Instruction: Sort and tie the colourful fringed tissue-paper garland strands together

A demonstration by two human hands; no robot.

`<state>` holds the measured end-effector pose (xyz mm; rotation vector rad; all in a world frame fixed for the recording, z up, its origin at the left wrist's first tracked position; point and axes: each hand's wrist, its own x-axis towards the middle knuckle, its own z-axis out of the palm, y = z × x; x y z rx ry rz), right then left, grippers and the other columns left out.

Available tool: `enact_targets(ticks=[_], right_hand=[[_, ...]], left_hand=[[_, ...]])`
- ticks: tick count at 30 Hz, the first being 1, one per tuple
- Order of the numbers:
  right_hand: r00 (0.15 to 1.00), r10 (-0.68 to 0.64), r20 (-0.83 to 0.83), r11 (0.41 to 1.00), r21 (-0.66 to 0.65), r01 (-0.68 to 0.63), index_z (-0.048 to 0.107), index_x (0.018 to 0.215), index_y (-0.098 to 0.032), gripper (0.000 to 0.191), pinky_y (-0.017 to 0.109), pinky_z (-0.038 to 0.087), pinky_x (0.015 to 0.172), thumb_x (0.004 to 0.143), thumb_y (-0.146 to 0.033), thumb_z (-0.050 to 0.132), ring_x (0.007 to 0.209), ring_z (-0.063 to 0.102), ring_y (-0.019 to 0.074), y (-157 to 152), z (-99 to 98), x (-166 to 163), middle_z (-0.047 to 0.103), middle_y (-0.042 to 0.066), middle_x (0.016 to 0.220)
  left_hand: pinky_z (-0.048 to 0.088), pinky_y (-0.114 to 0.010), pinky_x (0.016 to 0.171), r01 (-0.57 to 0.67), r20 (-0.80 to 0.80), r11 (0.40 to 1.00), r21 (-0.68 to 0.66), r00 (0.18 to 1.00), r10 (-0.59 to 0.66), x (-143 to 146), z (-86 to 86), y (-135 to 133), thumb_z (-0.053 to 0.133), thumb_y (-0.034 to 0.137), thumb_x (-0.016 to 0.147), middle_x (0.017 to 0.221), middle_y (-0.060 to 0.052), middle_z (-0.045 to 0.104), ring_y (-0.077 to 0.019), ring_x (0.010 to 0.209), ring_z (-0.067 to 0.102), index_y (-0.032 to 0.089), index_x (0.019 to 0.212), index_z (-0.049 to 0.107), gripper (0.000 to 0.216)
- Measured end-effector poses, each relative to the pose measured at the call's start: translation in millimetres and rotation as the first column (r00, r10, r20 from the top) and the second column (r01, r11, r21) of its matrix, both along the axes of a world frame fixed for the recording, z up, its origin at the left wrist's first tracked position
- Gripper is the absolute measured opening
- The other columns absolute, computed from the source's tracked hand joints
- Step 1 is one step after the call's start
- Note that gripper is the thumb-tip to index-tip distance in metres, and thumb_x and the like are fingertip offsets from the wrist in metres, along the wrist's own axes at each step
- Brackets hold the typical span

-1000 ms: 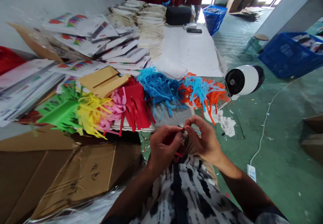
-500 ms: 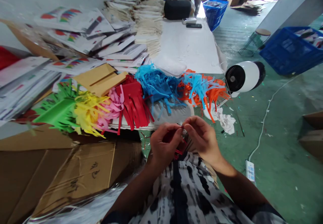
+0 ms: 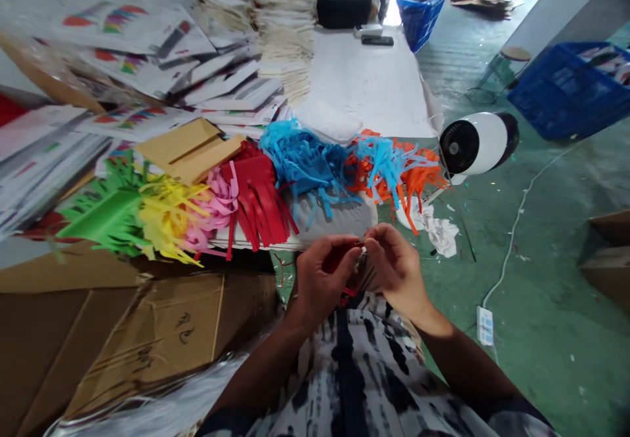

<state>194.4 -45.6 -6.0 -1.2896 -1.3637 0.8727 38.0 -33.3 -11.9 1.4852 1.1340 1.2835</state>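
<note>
My left hand [image 3: 322, 283] is curled round a small red fringed paper piece [image 3: 348, 291], with thumb and forefinger pinched at its top. My right hand [image 3: 396, 266] pinches the same spot from the right, fingertips touching those of the left over my lap. Both hands hover just in front of the table edge. On the table behind them lie bundles of cut paper fringe: green [image 3: 105, 217], yellow [image 3: 170, 217], pink [image 3: 219, 201], red [image 3: 258, 197], blue [image 3: 302, 161] and orange [image 3: 416, 174].
Stacks of printed cards [image 3: 147, 76] and a brown envelope [image 3: 189, 148] cover the left of the white table [image 3: 364, 86]. A flattened cardboard box [image 3: 147, 338] sits at lower left. A white fan [image 3: 475, 142], crumpled paper [image 3: 440, 233], a cable and blue crates [image 3: 566, 92] are on the green floor.
Both hands stay pinched together on the red paper, shifting slightly upward and working it with the fingertips; the view tilts a little downward.
</note>
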Motion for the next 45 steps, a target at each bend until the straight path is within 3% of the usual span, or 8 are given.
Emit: enact_targets(ticks=[7,15,20,24,30,35,40,45], right_hand=[[0.998,0.012,-0.066,1.0,0.004,-0.012,0.065,0.098,-0.026,0.018,0.03,0.049,0.079,0.103,-0.044,0.063,0.087,0.063,0.017,0.4,-0.5,1.7,0.066,0.0,0.092],[0.994,-0.036,0.105,0.998,0.062,0.03,0.062,0.098,-0.026,0.019,0.032,0.046,0.079,0.106,-0.042,0.056,0.086,0.06,0.0174,-2.4,0.2,2.2,0.063,0.0,0.092],[0.989,-0.024,0.143,0.999,0.048,0.017,0.061,0.097,-0.026,0.018,0.033,0.046,0.078,0.106,-0.041,0.055,0.085,0.059,0.018,-2.1,4.1,5.5,0.063,0.001,0.091],[0.996,-0.003,0.085,1.0,0.022,0.001,0.065,0.099,-0.026,0.017,0.034,0.049,0.083,0.104,-0.041,0.059,0.088,0.063,0.019,-3.9,4.8,3.9,0.067,0.002,0.094],[0.999,-0.035,-0.019,0.998,0.042,0.036,0.07,0.099,-0.027,0.015,0.034,0.052,0.084,0.103,-0.039,0.063,0.092,0.066,0.0199,-5.5,0.3,1.0,0.069,0.003,0.096],[0.998,-0.022,-0.062,0.998,0.059,0.025,0.073,0.116,-0.03,0.02,0.035,0.052,0.085,0.101,-0.039,0.066,0.094,0.066,0.02,-4.5,5.0,4.4,0.07,0.003,0.1],[0.996,-0.047,-0.07,0.997,0.065,0.051,0.076,0.096,-0.027,0.014,0.034,0.051,0.08,0.101,-0.037,0.068,0.088,0.066,0.019,-1.9,4.4,6.3,0.072,0.002,0.092],[0.995,-0.032,-0.095,0.999,0.008,0.032,0.072,0.097,-0.026,0.017,0.031,0.049,0.076,0.102,-0.041,0.066,0.085,0.065,0.0171,-3.3,0.8,7.2,0.07,0.0,0.091]], left_hand=[[0.055,-0.02,0.051,0.077,0.19,0.978,-0.194,0.981,-0.04,2.3,6.1,-2.1,0.076,0.035,0.093,0.07,0.0,0.075,-0.0128,0.055,0.069,0.019,0.092,0.076,0.017],[0.055,-0.019,0.059,0.067,0.136,0.989,-0.135,0.99,-0.049,3.9,5.7,-1.6,0.075,0.031,0.092,0.071,0.001,0.073,-0.0112,0.06,0.068,0.017,0.087,0.075,0.014],[0.058,-0.021,0.067,0.087,0.116,0.986,-0.146,0.991,-0.07,3.9,7.7,-1.1,0.078,0.032,0.09,0.084,-0.002,0.079,-0.0138,0.072,0.073,0.019,0.096,0.078,0.015],[0.056,-0.021,0.058,0.048,0.135,0.985,-0.165,0.99,-0.026,7.2,8.8,-1.1,0.076,0.035,0.092,0.069,0.0,0.074,-0.0125,0.059,0.068,0.017,0.088,0.076,0.018],[0.054,-0.021,0.056,-0.02,0.13,0.995,-0.1,0.991,0.033,13.9,8.5,-2.2,0.076,0.036,0.092,0.067,0.0,0.073,-0.0116,0.056,0.067,0.017,0.087,0.076,0.019],[0.053,-0.02,0.055,-0.017,0.141,0.993,-0.117,0.989,0.033,15.4,8.7,-1.5,0.077,0.035,0.091,0.066,0.001,0.074,-0.0111,0.055,0.067,0.018,0.088,0.077,0.017],[0.055,-0.021,0.058,0.016,0.146,0.991,-0.131,0.989,0.004,16.6,6.7,-2.6,0.078,0.036,0.09,0.073,-0.001,0.076,-0.0121,0.06,0.068,0.018,0.088,0.077,0.018],[0.055,-0.021,0.06,0.039,0.141,0.986,-0.164,0.99,-0.015,17.3,7.4,-1.5,0.078,0.036,0.09,0.075,-0.001,0.077,-0.0125,0.063,0.069,0.018,0.088,0.077,0.018]])
